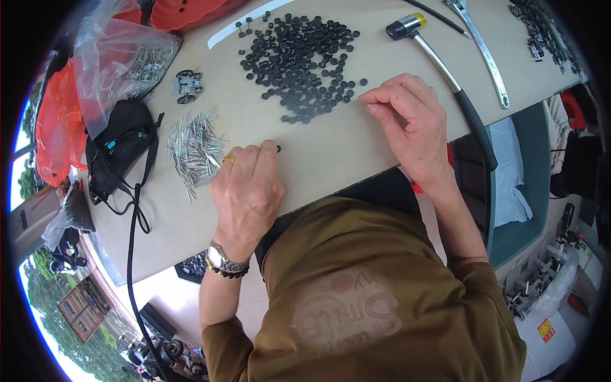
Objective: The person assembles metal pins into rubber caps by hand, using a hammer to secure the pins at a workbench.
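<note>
My left hand (248,188), with a gold ring and a wristwatch, is closed knuckles-up over the near part of the table. A small black wheel (279,149) shows at its fingertips; whatever else it may grip is hidden under the fingers. Just left of that hand lies a heap of thin metal pins (191,149). My right hand (414,124) hovers beside the wheel pile, thumb and forefinger brought together in a pinch. I cannot make out anything between them. Many small black wheels (293,54) are spread across the far middle of the table.
A small grey toy car chassis (186,86) sits beyond the pins. A black pouch (124,146) with a cord and a clear bag of pins (149,67) occupy the left side. A mallet (439,63) and a wrench (484,54) lie at the right, the mallet's grip overhanging the edge.
</note>
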Demonstrator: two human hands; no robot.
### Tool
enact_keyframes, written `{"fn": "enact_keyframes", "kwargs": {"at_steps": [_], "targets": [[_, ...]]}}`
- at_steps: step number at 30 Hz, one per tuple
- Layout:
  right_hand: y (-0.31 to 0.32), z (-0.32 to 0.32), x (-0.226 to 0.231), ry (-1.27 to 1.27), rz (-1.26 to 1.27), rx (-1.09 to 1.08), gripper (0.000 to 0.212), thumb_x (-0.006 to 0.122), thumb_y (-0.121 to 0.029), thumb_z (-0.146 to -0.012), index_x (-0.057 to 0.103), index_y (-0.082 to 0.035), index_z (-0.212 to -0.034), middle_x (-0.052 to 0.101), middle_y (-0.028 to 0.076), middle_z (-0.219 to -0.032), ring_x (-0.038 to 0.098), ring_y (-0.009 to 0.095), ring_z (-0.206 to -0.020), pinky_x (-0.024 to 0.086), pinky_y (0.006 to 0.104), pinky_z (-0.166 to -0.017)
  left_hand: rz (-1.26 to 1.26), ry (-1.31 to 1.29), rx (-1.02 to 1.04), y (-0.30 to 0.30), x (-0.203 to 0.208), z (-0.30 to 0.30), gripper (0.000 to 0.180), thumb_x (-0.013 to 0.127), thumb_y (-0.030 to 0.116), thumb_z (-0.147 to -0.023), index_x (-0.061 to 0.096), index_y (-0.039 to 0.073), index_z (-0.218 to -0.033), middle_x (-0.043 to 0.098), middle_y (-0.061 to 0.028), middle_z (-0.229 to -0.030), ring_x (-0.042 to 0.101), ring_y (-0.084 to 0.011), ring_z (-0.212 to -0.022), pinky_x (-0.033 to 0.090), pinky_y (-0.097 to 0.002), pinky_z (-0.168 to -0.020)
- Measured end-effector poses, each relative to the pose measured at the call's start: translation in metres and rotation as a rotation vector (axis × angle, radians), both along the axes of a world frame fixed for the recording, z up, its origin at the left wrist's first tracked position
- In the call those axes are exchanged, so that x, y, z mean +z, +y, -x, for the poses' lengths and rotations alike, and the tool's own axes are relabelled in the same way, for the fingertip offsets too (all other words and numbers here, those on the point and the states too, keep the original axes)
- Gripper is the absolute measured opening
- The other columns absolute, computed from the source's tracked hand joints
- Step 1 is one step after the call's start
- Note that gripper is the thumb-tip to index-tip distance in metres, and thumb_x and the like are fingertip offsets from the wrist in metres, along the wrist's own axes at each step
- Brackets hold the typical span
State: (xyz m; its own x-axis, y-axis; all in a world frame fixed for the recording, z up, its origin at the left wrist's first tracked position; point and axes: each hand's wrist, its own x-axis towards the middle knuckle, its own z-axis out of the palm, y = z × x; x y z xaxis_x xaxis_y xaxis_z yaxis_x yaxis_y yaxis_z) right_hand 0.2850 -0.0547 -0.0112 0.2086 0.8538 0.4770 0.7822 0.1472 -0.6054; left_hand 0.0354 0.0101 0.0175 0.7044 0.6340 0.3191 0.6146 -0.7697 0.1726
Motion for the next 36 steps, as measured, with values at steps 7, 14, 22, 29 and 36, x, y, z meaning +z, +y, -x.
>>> {"fn": "enact_keyframes", "kwargs": {"at_steps": [7,14,22,29,36], "targets": [[-0.003,0.003,0.007,-0.031,0.064,-0.005,0.014,0.074,0.0,-0.08,0.074,-0.007,-0.092,0.065,0.004,-0.088,0.062,0.022,-0.086,0.043,0.0346,-0.08,-0.088,0.204,-0.159,0.008,0.001,0.002,0.037,0.063,0.002,-0.069,0.065,-0.002,-0.106,0.058,-0.0098,-0.084,0.063,-0.0272,-0.076,0.055,-0.0349,-0.063],[0.02,0.028,0.014,-0.139,-0.085,0.133,0.018,0.077,-0.003,-0.075,0.073,-0.011,-0.09,0.062,0.0,-0.088,0.06,0.02,-0.085,0.039,0.0349,-0.077,-0.031,0.184,-0.156,0.009,0.004,-0.001,0.028,0.064,-0.005,-0.073,0.066,0.003,-0.1,0.061,-0.0094,-0.079,0.064,-0.0277,-0.072,0.053,-0.0381,-0.062],[0.036,0.043,0.004,-0.316,-0.021,0.24,0.014,0.076,-0.007,-0.075,0.066,-0.011,-0.083,0.054,-0.001,-0.085,0.054,0.019,-0.084,0.036,0.0349,-0.076,0.075,0.032,-0.047,0.007,0.006,0.0,0.016,0.071,0.0,-0.082,0.067,0.005,-0.096,0.062,-0.0098,-0.075,0.063,-0.0296,-0.069,0.052,-0.0398,-0.059],[0.037,0.049,0.008,-0.379,0.001,0.239,0.015,0.075,-0.007,-0.075,0.065,-0.011,-0.085,0.054,0.001,-0.086,0.054,0.02,-0.084,0.036,0.0353,-0.075,0.121,-0.139,0.003,0.002,0.001,0.002,0.012,0.074,0.0,-0.081,0.071,0.006,-0.091,0.061,-0.0099,-0.07,0.062,-0.0293,-0.062,0.05,-0.0398,-0.058],[0.02,0.051,0.025,-0.382,0.094,0.224,0.007,0.068,-0.007,-0.076,0.062,-0.008,-0.078,0.053,0.003,-0.083,0.054,0.022,-0.084,0.038,0.0367,-0.073,0.186,-0.286,0.029,0.0,-0.008,-0.001,0.007,0.074,0.0,-0.081,0.071,0.004,-0.086,0.062,-0.0106,-0.066,0.061,-0.029,-0.059,0.049,-0.0372,-0.056]]}}
